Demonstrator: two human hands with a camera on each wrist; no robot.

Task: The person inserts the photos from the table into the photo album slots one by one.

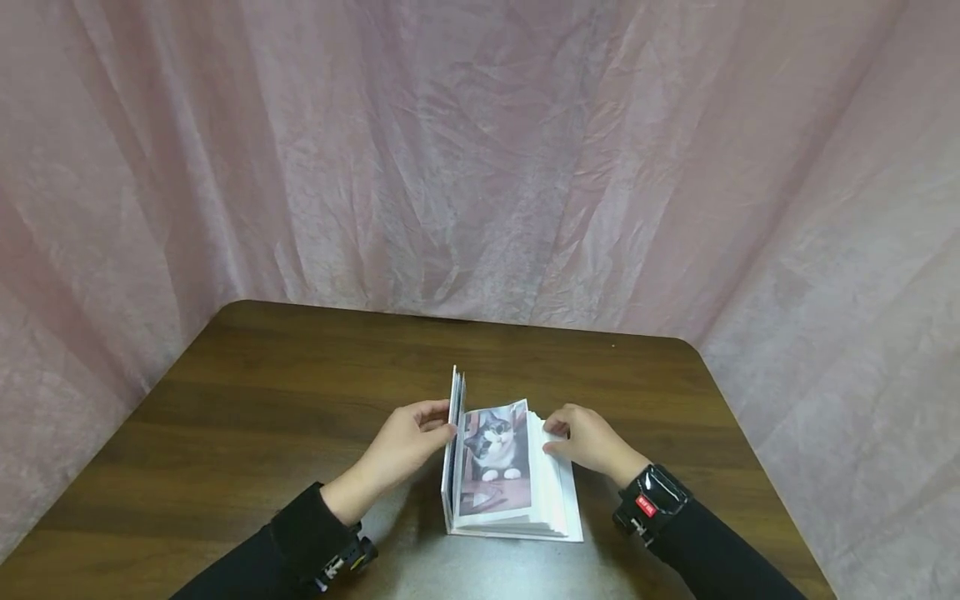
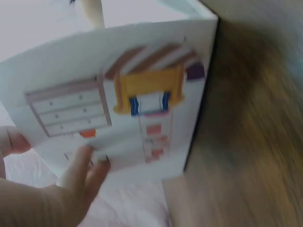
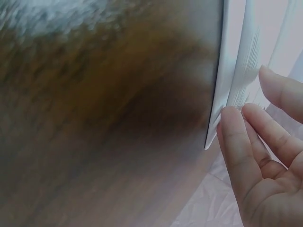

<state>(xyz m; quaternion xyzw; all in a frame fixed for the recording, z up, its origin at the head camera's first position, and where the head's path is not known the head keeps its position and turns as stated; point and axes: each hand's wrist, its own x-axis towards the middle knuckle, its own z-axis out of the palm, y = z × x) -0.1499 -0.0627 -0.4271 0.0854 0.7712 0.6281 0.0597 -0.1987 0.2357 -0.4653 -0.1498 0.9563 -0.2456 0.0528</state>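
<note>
A white photo album (image 1: 551,500) stands open on the table in front of me. Its right-hand page carries a photo of a grey-and-white cat (image 1: 495,462). My left hand (image 1: 408,433) holds the raised cover with some leaves, thumb on the inner side and fingers against the outside. In the left wrist view that cover (image 2: 61,66) shows drawings of a chest of drawers and a striped awning. At the album's right edge, my right hand (image 1: 588,437) has its thumb on the leaves and its fingertips (image 3: 232,116) along the edge of the page stack (image 3: 246,61).
The brown wooden table (image 1: 285,400) has rounded far corners. Behind it hangs a pink curtain (image 1: 450,150), which also runs down the right side. Dark sleeves cover both arms, and a strapped device (image 1: 651,500) sits on the right wrist.
</note>
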